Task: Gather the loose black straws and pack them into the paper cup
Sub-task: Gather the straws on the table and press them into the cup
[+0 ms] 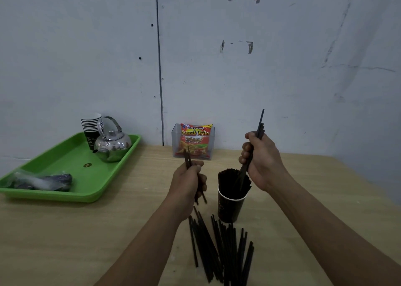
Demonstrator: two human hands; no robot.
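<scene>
Curling the right fingers round a thin bundle of black straws, with the lower ends dipping into the paper cup. Pinching a few more straws upright in the left fingers, just left of the cup. Judging the step in hand as feeding the right bundle in: steering its tips toward the right side of the cup mouth, beside the packed straws, and sliding down gently rather than jabbing, given a nearly full and probably tippy cup. Keeping the left fingers near for steadying its wall. Leaving the loose pile on the surface, just in front of the cup. Finding open room left of the pile, well apart from the green tray and the snack box behind.
</scene>
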